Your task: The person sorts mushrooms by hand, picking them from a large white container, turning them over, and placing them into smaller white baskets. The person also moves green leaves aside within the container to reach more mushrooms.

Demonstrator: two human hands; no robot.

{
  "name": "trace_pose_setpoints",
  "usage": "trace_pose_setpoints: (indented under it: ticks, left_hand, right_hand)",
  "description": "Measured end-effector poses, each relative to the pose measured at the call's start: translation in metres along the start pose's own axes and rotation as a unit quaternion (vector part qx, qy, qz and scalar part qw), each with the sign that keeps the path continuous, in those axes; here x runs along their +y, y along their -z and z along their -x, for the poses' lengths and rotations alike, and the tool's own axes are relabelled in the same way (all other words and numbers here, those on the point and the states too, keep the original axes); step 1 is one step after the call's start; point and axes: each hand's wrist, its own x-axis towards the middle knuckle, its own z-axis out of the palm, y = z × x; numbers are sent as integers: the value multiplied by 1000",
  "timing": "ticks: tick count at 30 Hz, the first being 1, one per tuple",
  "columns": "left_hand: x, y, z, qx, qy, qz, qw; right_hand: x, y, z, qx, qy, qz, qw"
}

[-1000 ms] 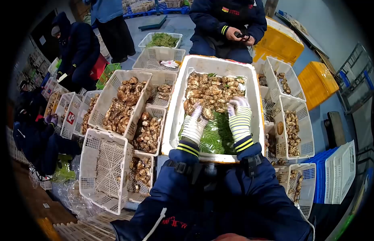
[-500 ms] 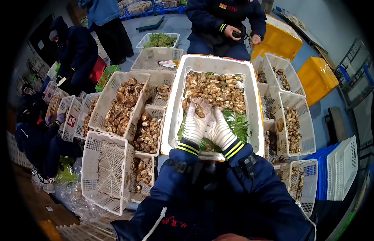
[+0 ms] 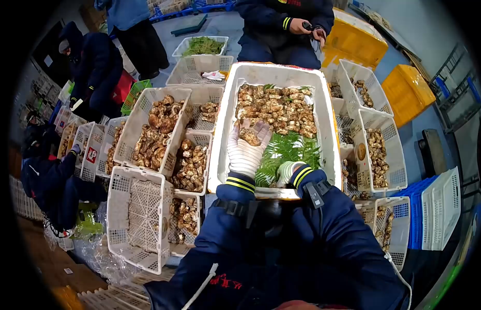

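Note:
A large white foam box (image 3: pixel 223 134) stands in front of me, with a pile of brown mushrooms (image 3: pixel 276 109) in its far half and green fern leaves (image 3: pixel 288 152) in its near half. My left hand (image 3: pixel 245 149), in a white striped glove, is turned palm up over the box and cradles one mushroom (image 3: pixel 249 136). My right hand (image 3: pixel 287 172), gloved too, is drawn back at the box's near edge, over the ferns; most of it is hidden by my sleeve.
White plastic baskets of mushrooms (image 3: pixel 156 129) crowd the left, and more baskets (image 3: pixel 376 155) line the right. An upturned basket (image 3: pixel 137 217) lies near left. A person (image 3: pixel 284 26) sits beyond the box, other people (image 3: pixel 90 62) at left. Yellow crates (image 3: pixel 406 93) stand far right.
Both hands were flat on the mushroom pile, then came together. Now my left hand has turned palm up with a mushroom on it, and my right hand has pulled back toward me.

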Motion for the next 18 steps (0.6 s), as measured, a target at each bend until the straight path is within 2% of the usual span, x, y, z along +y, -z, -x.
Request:
trace_pose_setpoints:
  ticks: [1, 2, 4, 5, 6, 8, 11, 18]
  left_hand:
    - [1, -4, 3, 9, 11, 4, 1000]
    - [1, -8, 6, 18, 22, 8, 1000]
    - [3, -5, 7, -20, 32, 5, 999]
    - [5, -5, 7, -9, 40, 2, 999]
    - [6, -4, 8, -44, 68, 22, 996]
    - [7, -5, 9, -14, 63, -25, 998]
    - [10, -5, 9, -37, 75, -31, 996]
    - [7, -5, 7, -26, 46, -1, 999]
  right_hand:
    - [5, -9, -9, -36, 1, -31, 999]
    - [33, -50, -57, -69, 11, -7, 998]
    - [12, -19, -20, -73, 38, -38, 996]
    - [12, -18, -22, -92, 47, -40, 994]
    - [12, -17, -24, -113, 56, -40, 991]
    - [13, -16, -24, -101, 93, -49, 989]
    - [12, -19, -30, -125, 103, -49, 986]
    - [8, -20, -42, -158, 122, -46, 979]
